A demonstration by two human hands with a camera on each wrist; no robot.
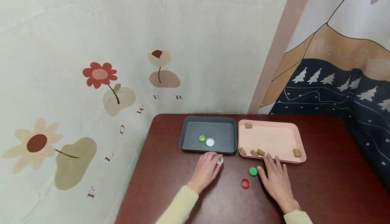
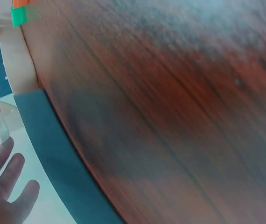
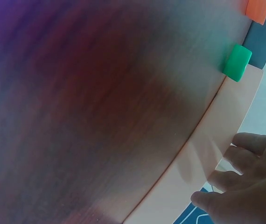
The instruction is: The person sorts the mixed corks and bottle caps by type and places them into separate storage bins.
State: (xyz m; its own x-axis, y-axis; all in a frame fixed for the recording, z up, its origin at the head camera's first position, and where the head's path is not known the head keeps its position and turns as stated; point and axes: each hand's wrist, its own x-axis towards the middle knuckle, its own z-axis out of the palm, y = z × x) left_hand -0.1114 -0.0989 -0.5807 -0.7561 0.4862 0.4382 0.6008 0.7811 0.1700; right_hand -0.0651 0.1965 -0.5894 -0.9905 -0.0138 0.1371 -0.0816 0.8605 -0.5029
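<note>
My left hand [image 1: 207, 168] pinches a white bottle cap [image 1: 220, 160] between thumb and fingers, just in front of the dark grey tray [image 1: 208, 151]. The same cap [image 2: 1, 128] shows between the fingertips in the left wrist view. Inside that tray lie a light green cap [image 1: 202, 138] and another white cap [image 1: 210, 142]. My right hand [image 1: 276, 182] is spread with straight fingers, its fingertips close to the front rim of the pink tray [image 1: 268, 124]. Beside its thumb sits a green cap [image 1: 253, 171], and a red cap [image 1: 245, 183] lies a little nearer to me.
Several brown corks [image 1: 260, 152] lie in the pink tray, most along its front edge. Both trays stand side by side at the back of the dark wooden table [image 1: 329, 156]. A patterned curtain [image 1: 213, 48] hangs behind it.
</note>
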